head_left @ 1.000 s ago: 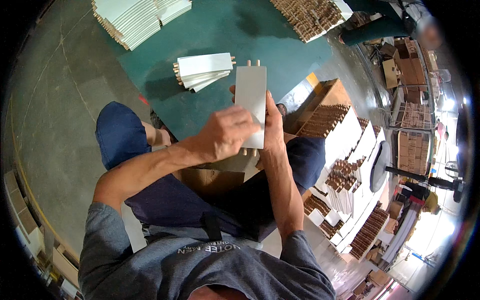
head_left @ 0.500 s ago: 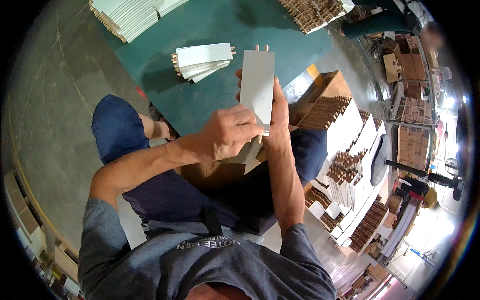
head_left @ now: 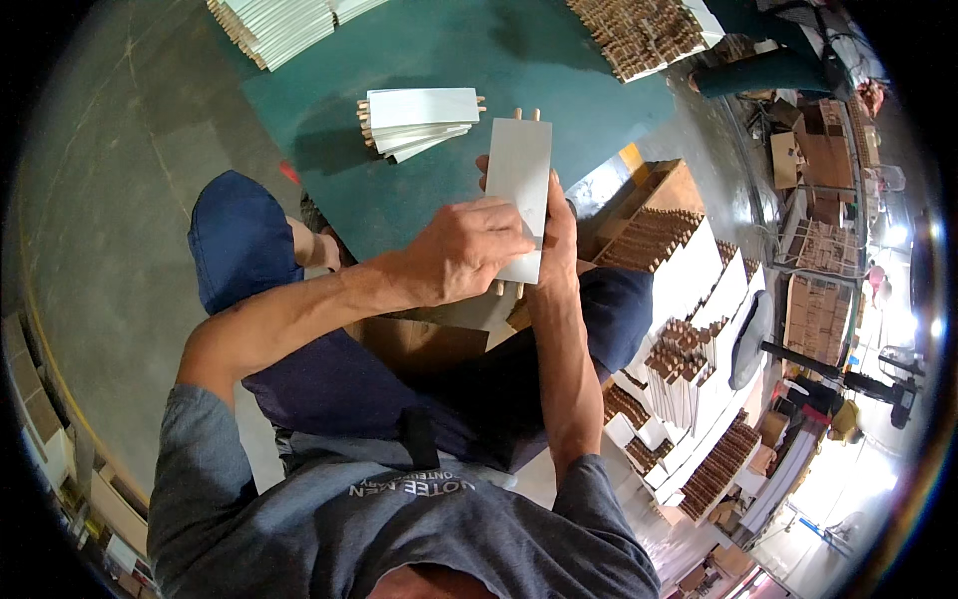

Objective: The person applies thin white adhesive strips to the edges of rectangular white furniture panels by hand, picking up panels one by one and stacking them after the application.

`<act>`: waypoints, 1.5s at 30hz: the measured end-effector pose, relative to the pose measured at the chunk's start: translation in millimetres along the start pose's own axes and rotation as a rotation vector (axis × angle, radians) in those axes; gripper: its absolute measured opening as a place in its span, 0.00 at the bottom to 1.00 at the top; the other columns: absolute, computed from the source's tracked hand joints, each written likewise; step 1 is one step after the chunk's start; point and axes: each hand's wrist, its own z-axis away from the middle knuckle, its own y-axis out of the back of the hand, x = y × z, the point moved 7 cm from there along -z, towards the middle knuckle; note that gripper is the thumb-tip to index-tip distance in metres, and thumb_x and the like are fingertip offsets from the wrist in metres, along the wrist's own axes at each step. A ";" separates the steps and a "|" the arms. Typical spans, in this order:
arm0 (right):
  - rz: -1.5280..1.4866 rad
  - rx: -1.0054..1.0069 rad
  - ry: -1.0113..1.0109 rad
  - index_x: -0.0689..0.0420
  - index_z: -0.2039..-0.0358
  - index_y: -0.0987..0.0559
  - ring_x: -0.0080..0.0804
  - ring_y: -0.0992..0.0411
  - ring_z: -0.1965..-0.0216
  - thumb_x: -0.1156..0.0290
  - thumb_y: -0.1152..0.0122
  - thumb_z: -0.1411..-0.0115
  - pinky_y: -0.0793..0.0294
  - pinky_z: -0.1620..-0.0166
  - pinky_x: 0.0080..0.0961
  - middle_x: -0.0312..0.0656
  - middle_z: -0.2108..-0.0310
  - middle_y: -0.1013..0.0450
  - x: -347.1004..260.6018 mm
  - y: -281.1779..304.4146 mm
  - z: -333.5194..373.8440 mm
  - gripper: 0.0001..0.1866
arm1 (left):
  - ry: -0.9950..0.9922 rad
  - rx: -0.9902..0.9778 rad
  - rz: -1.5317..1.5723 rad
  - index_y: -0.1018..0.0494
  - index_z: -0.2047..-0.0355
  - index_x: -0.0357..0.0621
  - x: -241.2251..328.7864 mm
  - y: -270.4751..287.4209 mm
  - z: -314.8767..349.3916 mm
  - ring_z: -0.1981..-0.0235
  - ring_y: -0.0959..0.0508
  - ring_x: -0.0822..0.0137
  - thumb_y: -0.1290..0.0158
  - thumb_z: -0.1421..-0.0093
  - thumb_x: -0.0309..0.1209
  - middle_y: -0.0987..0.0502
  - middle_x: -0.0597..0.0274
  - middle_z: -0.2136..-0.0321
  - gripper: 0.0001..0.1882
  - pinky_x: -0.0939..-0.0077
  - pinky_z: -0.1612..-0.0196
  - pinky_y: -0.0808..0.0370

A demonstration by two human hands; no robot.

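My right hand [head_left: 561, 228] grips a flat, pale grey-white rectangular board [head_left: 520, 165] from its right side and underneath, fingertips showing at its left edge. Two short wooden dowels stick out of each end of the board. Curled over the lower part of its face is my left hand [head_left: 467, 248], its fingers pressed together against the surface; whatever they may pinch is hidden. Just beyond, on the green tabletop [head_left: 399, 200], lies a small fanned stack of similar white boards [head_left: 421, 108] with dowels at their ends.
More white boards [head_left: 274, 28] are piled at the far left of the table, and another doweled stack [head_left: 639, 35] is at the far right. Large stacks of boards [head_left: 689, 339] stand beside my right knee. An open cardboard box [head_left: 419, 344] sits between my legs.
My left hand has slid from the board's lower edge up onto its face. Both dowels at the near end now show. The whole view has shifted slightly.
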 end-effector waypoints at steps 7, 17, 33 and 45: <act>0.120 -0.073 -0.043 0.59 0.47 0.29 0.38 0.23 0.65 0.52 0.66 0.27 0.20 0.64 0.32 0.47 0.60 0.24 13.7 -12.7 11.6 0.25 | 0.232 0.304 -0.065 0.21 0.70 0.36 -71.1 61.6 -33.6 0.72 0.24 0.56 0.47 0.46 0.21 0.26 0.54 0.77 0.05 0.64 0.68 0.26; 0.079 0.115 -0.004 0.59 0.46 0.29 0.35 0.23 0.65 0.50 0.68 0.27 0.20 0.62 0.30 0.46 0.60 0.25 6.6 -24.9 14.3 0.27 | -0.004 0.079 -0.072 0.21 0.70 0.38 -4.7 9.3 5.3 0.72 0.23 0.62 0.42 0.44 0.23 0.23 0.54 0.73 0.02 0.68 0.69 0.24; -0.074 -0.022 0.069 0.56 0.39 0.34 0.42 0.27 0.53 0.47 0.72 0.28 0.24 0.47 0.42 0.48 0.51 0.28 0.2 37.1 -17.4 0.31 | -0.006 -0.014 0.103 0.22 0.66 0.40 21.7 -7.7 19.6 0.69 0.23 0.62 0.42 0.43 0.24 0.25 0.58 0.72 0.04 0.65 0.69 0.23; 0.562 0.161 0.034 0.62 0.46 0.32 0.35 0.29 0.53 0.58 0.59 0.27 0.25 0.51 0.29 0.47 0.52 0.31 39.2 39.9 -50.7 0.21 | 0.167 0.461 0.175 0.22 0.70 0.39 -16.0 73.8 -5.0 0.67 0.22 0.58 0.43 0.46 0.22 0.23 0.58 0.70 0.03 0.67 0.63 0.24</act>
